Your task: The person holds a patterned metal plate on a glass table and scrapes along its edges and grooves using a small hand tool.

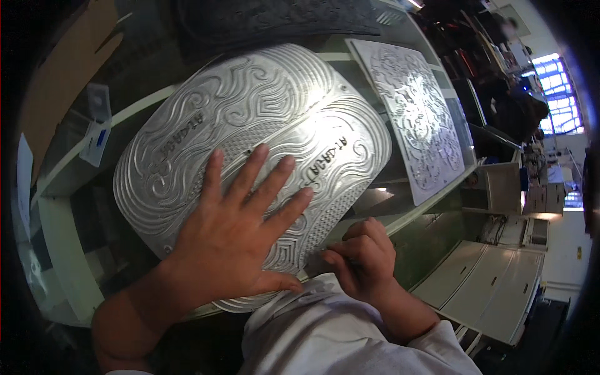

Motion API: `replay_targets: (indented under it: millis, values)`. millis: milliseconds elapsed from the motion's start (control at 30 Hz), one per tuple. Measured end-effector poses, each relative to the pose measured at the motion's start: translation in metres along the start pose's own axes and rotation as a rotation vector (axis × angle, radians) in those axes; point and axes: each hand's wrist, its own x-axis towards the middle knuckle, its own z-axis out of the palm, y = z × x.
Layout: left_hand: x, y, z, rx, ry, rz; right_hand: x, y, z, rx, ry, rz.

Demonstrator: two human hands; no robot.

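A large silver metal plate (244, 87) with rounded ends, raised swirls and dark raised lettering lies on a glass-topped table. A straight line crosses its middle; I cannot tell whether it is one piece or two. My left hand (228, 234) rests flat on its near part, fingers spread and thumb toward the near edge. Beside the plate's near right edge, my right hand (365, 256) is closed, thumb against curled fingers. Anything inside those fingers is hidden.
A second embossed silver plate (415, 119) lies to the right, near the table's edge. A dark patterned mat (275, 25) is at the far side. Clear plastic pieces (95, 140) and brown cardboard (62, 81) are at the left. Pale cabinets (481, 281) stand beyond the table on the right.
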Motion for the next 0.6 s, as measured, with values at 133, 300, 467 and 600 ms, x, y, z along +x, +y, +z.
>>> replay_targets:
  millis: [133,300,467,600]
  values:
    - [0.002,0.001,0.002,0.048,-0.014,0.008,-0.005,0.004,-0.015,0.254,0.073,0.149]
    - [0.002,0.003,0.003,0.094,-0.015,-0.027,0.001,0.02,-0.025,0.148,0.174,0.154]
    - [0.001,0.002,0.004,0.107,-0.02,-0.022,0.005,0.034,-0.032,0.126,0.225,0.28]
    - [0.001,0.002,0.003,0.099,-0.024,-0.023,0.006,0.039,-0.031,0.076,0.204,0.254]
